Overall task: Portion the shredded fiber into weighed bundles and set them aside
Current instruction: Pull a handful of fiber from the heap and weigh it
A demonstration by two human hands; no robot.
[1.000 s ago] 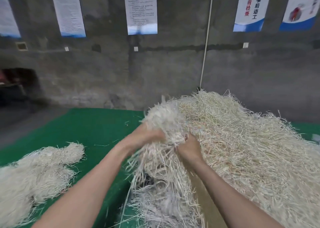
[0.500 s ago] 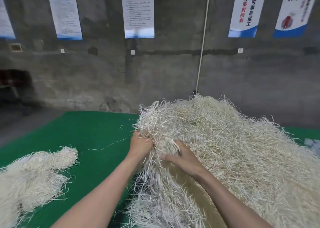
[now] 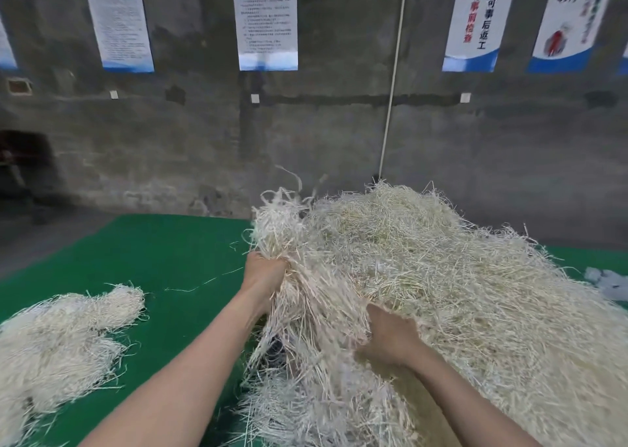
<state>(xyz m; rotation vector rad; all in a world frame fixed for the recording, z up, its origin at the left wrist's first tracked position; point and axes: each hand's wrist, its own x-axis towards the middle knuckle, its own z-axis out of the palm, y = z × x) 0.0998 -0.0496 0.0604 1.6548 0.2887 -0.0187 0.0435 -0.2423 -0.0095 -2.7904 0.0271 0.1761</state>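
A large heap of shredded fiber (image 3: 458, 293) covers the right half of the green mat (image 3: 153, 252), rising highest toward the mat's far edge and spilling down to its near edge. The left hand (image 3: 263, 278) is at the heap's left flank, about midway between the far and near edges, its fingers curled tight round a tuft (image 3: 282, 229) of pale strands. The tuft stands up above the fist with frayed ends curling free, while long strands hang below the hand and merge with the heap. The right hand (image 3: 390, 339) lies lower and nearer, back upward, on the slope of the heap; its fingers are sunk among the strands, so whether they close on a handful cannot be told. The two hands are apart, with a sheet of hanging fiber between them. A smaller heap (image 3: 61, 338) of the same fiber lies at the mat's left edge, toward the near corner, well apart from the large one. A loose strand (image 3: 200, 283) lies on the bare mat between the two heaps. A white lump (image 3: 608, 283), too blurred to identify, sits at the mat's right edge. Behind the mat a grey wall (image 3: 339, 133) carries printed posters (image 3: 266, 21), and a pale cord (image 3: 392, 82) hangs down it to the top of the heap.
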